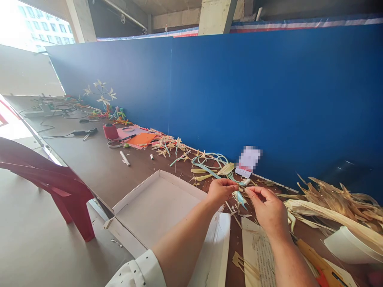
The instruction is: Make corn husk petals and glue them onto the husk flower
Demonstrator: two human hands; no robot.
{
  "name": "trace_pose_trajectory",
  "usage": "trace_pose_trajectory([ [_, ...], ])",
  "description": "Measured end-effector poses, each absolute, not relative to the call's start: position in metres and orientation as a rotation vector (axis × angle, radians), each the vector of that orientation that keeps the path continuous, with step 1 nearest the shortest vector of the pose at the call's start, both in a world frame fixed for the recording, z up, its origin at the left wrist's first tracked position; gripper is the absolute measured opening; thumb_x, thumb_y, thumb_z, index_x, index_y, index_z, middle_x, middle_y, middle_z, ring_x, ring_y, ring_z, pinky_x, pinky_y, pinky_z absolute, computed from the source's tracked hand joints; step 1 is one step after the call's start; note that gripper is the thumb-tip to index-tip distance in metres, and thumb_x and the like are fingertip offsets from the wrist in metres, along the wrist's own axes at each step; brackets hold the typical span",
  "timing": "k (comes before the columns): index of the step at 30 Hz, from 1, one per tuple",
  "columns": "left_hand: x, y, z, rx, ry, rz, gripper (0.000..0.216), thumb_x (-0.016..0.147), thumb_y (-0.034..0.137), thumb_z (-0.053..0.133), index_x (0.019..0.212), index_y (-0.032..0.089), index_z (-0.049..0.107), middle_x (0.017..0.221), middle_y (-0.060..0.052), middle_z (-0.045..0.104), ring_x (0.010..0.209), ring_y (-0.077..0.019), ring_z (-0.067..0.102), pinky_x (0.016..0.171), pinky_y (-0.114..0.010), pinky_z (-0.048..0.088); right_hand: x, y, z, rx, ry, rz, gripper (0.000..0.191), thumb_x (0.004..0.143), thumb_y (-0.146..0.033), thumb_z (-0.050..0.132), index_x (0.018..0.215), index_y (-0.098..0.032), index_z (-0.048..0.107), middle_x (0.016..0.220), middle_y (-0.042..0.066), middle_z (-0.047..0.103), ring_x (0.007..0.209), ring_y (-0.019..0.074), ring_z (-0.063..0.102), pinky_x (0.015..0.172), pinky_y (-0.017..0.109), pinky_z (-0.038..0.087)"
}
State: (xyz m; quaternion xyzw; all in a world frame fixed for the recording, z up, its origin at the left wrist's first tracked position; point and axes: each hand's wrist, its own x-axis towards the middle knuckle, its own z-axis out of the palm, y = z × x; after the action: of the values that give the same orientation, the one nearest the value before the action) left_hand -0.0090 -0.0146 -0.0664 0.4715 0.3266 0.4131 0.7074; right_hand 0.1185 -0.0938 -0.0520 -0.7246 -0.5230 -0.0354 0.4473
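Observation:
My left hand (220,190) is closed in a pinch, its fingertips pointing right. Facing it, my right hand (268,207) pinches too, thumb against forefinger. The fingertips of both hands almost meet over the table; whatever thin piece lies between them is too small to make out. Just below them shows a light blue strip (241,200), and I cannot tell whether it is held or lying on the table. Behind the left hand are looped pale blue cords (220,159) and yellowish husk pieces (226,169).
An open white box (167,207) lies left of my hands. Dried corn husks (338,199) and a white bowl (350,245) are at right, a printed sheet (259,247) in front. Farther left are red thread (110,131), orange paper (142,139) and husk flowers (103,93). A blue partition (239,91) stands behind.

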Motion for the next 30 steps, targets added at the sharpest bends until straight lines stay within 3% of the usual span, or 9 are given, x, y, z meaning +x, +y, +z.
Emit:
trace_pose_trajectory([
  [11, -0.010, -0.014, -0.066, 1.003, 0.667, 0.909, 0.032, 0.055, 0.034, 0.079, 0.075, 0.011, 0.067, 0.055, 0.003, 0.051, 0.045, -0.0033, 0.038, 0.044, -0.019, 0.025, 0.121, -0.092, -0.056, -1.824, -1.310, -0.119, 0.028, 0.076, -0.052, 0.058, 0.080, -0.027, 0.070, 0.085, 0.002, 0.067, 0.066, 0.0188, 0.059, 0.060, 0.030, 0.041],
  [19, -0.013, -0.017, -0.065, 0.960, 0.606, 0.876, 0.043, 0.055, 0.047, 0.078, 0.076, 0.011, 0.067, 0.066, -0.001, 0.057, 0.053, -0.0041, 0.040, 0.047, -0.018, 0.026, 0.118, -0.091, -0.056, -1.795, -1.348, -0.186, 0.030, 0.077, -0.051, 0.057, 0.082, -0.025, 0.071, 0.087, 0.005, 0.067, 0.066, 0.0193, 0.059, 0.057, 0.030, 0.041],
  [30, -0.012, -0.017, -0.066, 0.911, 0.640, 0.914, 0.040, 0.055, 0.046, 0.078, 0.067, 0.012, 0.061, 0.059, 0.001, 0.053, 0.049, -0.0040, 0.038, 0.046, -0.019, 0.026, 0.110, -0.093, -0.054, -1.755, -1.467, -0.339, 0.025, 0.082, -0.045, 0.055, 0.085, -0.026, 0.071, 0.086, 0.003, 0.066, 0.066, 0.0167, 0.059, 0.056, 0.027, 0.040],
])
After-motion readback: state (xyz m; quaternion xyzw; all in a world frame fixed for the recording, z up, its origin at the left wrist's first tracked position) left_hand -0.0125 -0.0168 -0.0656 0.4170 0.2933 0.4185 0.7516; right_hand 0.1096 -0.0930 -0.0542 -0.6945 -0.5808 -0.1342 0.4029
